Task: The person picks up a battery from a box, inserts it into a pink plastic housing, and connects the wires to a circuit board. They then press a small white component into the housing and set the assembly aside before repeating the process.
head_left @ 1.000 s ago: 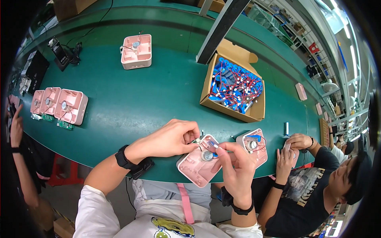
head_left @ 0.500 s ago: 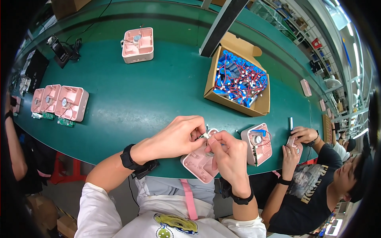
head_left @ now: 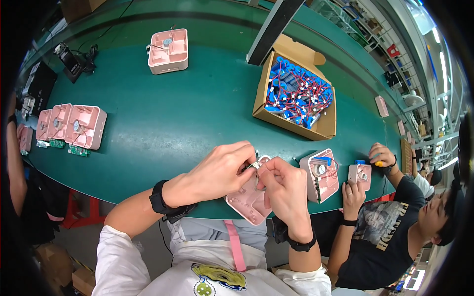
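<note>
My left hand [head_left: 222, 167] and my right hand [head_left: 286, 192] meet at the table's near edge, fingertips pinched together. Between them shows a small white connector [head_left: 256, 165]; fingers cover most of it and whatever it joins. Beneath my hands lies an open pink plastic housing [head_left: 249, 206], tilted, with small round posts inside its near part; my hands hide the rest. To the right of my right hand stands another pink housing [head_left: 309, 190] holding a blue cylindrical battery [head_left: 322, 161], a round silver part, red wires and a dark strip along its side.
A cardboard box [head_left: 294, 126] full of blue batteries with red leads stands beyond my hands, beside a dark post [head_left: 273, 32]. Pink housings [head_left: 85, 127] with green boards sit left; one [head_left: 168, 52] stands far back. At right, a co-worker's hands work on another housing [head_left: 359, 176].
My hands stay pinched at the connector, almost unmoved. The co-worker's right hand has lifted away from their housing and now holds something yellow; a blue piece shows at that housing.
</note>
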{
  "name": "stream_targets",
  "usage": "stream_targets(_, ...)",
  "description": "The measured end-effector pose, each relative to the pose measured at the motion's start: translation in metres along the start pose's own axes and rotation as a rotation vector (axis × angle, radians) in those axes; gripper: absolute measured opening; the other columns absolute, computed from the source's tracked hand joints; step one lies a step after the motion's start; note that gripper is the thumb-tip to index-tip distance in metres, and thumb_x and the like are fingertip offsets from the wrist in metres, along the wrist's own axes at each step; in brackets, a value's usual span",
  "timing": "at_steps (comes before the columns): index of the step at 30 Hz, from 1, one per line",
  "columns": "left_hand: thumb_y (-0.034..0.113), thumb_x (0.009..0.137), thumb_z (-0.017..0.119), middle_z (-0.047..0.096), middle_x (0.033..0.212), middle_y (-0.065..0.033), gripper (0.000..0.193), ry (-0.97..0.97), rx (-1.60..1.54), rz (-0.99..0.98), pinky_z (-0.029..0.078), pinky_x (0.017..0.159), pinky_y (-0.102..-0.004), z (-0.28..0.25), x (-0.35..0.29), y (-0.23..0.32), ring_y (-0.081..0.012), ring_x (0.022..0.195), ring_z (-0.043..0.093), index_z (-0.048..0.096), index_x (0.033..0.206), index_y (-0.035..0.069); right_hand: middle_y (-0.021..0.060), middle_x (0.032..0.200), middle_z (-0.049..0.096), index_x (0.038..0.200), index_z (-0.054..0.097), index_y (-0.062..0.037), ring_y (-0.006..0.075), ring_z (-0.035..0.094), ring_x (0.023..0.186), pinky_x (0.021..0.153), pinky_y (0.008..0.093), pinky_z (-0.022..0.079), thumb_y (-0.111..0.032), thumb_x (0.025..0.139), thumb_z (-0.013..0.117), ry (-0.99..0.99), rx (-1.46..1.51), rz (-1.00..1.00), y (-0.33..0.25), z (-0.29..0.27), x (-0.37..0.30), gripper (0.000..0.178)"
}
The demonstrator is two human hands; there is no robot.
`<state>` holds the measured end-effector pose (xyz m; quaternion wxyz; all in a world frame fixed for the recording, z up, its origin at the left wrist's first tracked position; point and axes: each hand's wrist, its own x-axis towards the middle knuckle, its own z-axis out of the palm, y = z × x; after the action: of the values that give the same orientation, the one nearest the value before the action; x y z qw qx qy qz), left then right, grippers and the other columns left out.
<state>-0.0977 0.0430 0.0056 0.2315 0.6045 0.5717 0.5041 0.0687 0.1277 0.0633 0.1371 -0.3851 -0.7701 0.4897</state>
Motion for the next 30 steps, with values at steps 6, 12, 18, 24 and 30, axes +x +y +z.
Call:
stream_targets(6,-0.008,0.085,0.073,0.063,0.087,-0.0127,0.016,0.082,0.018,0.025,0.053,0.061,-0.0352,0.006,-0.002,0.004,-0.0245,0.070,0.067,0.061,0.094,-0.003,0.0064,0.065,0.066,0.089,0.068,0.0065,0.0076,0.052,0.042,0.039,0.0265,0.035,-0.001,0.098,0.060,0.051,0.014,-0.033,0.005,0.002,0.000,0.014)
stream_targets(12,-0.009,0.084,0.073,0.062,0.087,-0.0136,0.018,0.102,0.092,0.045,0.053,0.059,-0.0379,0.011,-0.006,0.008,-0.0287,0.068,0.066,0.060,0.094,-0.002,0.0079,0.065,0.067,0.089,0.067,0.0066,0.0090,0.059,0.049,0.045,0.0270,0.043,0.001,0.097,0.062,0.063,-0.048,-0.111,0.011,0.005,0.000,0.011)
stream_targets(18,-0.008,0.084,0.072,0.060,0.088,-0.0142,0.018,0.137,0.167,0.093,0.052,0.058,-0.0414,0.014,-0.006,0.008,-0.0324,0.067,0.065,0.059,0.095,-0.002,0.0100,0.064,0.067,0.088,0.065,0.0068,0.0113,0.066,0.057,0.055,0.0287,0.052,0.004,0.096,0.063,0.089,-0.205,-0.199,0.009,0.006,0.002,0.009)
stream_targets(24,-0.007,0.084,0.072,0.061,0.089,-0.0137,0.019,0.086,0.195,0.080,0.052,0.058,-0.0405,0.007,-0.005,0.015,-0.0309,0.067,0.065,0.060,0.098,-0.002,0.0106,0.064,0.067,0.089,0.065,0.0059,0.0139,0.066,0.055,0.053,0.0294,0.051,0.004,0.096,0.063,0.130,-0.222,-0.284,0.014,0.010,0.004,0.007)
stream_targets(30,-0.003,0.090,0.074,0.067,0.096,-0.0099,0.024,-0.282,-0.122,-0.419,0.055,0.062,-0.0333,-0.025,0.010,0.034,-0.0155,0.072,0.070,0.060,0.109,-0.004,0.0236,0.115,0.073,0.116,0.067,0.0028,0.0254,0.074,0.089,0.073,0.0379,0.057,-0.006,0.093,0.074,0.113,-0.450,-0.243,-0.002,0.007,-0.020,0.025)
